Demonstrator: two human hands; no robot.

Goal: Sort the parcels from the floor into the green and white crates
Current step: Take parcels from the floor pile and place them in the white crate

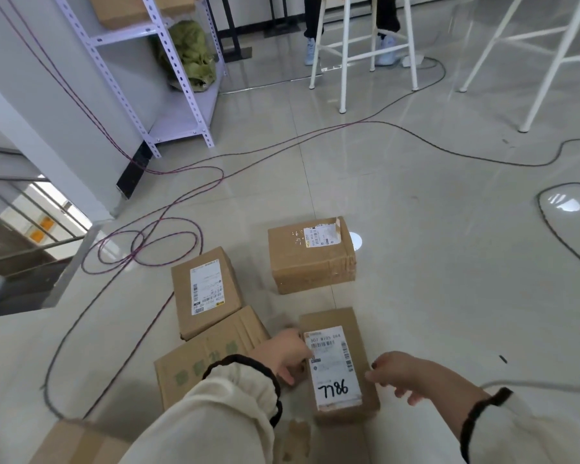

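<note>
A person's two hands reached down toward a small cardboard parcel [339,363] lying flat on a glossy tiled floor [449,262]. Its white shipping label faced up, with "7186" handwritten in black marker. The parcel's long axis ran away from the person, tilted slightly.

The left hand [287,354], in a cream sleeve with a dark cuff, sat against the parcel's left edge, its fingers [290,375] loosely curled and touching the label's left margin. The right hand [406,375] was at the parcel's right edge, fingers spread and slightly bent, the thumb tip at or just short of the cardboard; contact could not be told. So the parcel lay between the two hands, each beside one long side, the left looking nearer to a grip. Neither hand had closed on it yet.

Left of that parcel lay a larger flat carton with green print [208,356], touching a labelled box [206,291] beyond it. Beyond the parcel, well apart, stood a taller taped box [310,254]. Cables [168,242] looped over the floor further left. No green or white crate was visible, so lifting seemed the likely next step.
</note>
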